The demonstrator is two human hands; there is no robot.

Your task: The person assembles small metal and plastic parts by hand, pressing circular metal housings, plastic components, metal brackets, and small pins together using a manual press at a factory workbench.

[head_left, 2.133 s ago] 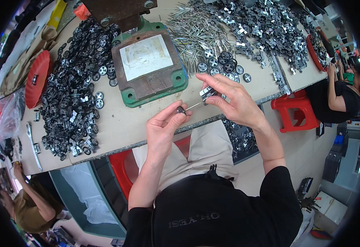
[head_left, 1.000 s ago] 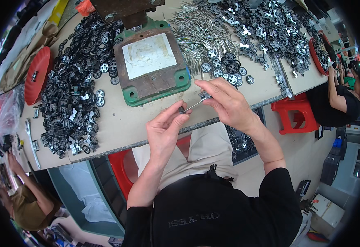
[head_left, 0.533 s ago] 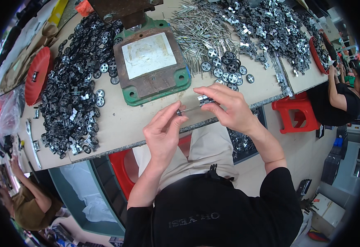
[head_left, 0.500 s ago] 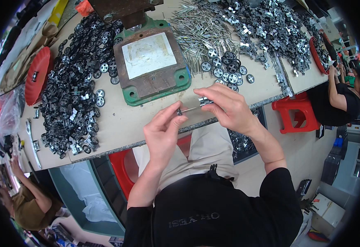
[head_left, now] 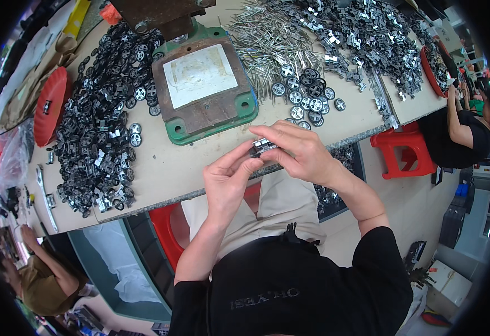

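Observation:
In front of the press, my hands meet over a small silver-and-black bracket [head_left: 263, 145]. My right hand [head_left: 303, 154] pinches it between thumb and fingers. My left hand [head_left: 226, 182] is closed at the bracket's left end, its fingertips on a small dark wheel that is mostly hidden; the thin metal axle no longer shows between the hands. Beyond my hands lies a group of black toy wheels [head_left: 315, 105] with silver spokes. A heap of thin metal axles [head_left: 270, 42] spreads behind them, and a large pile of silver-and-black brackets [head_left: 362, 42] lies farther right.
A green-based press [head_left: 205, 120] with a white pad stands on the table [head_left: 144, 182]. To its left lie many wheel assemblies [head_left: 96, 145], a red dish [head_left: 50, 106] and a wrench [head_left: 46, 196]. A red stool [head_left: 401, 151] is at right. Other people sit at both sides.
My hands have come together. The bracket in my right hand has moved left and down to the wheel in my left hand, and the axle between them has gone from sight.

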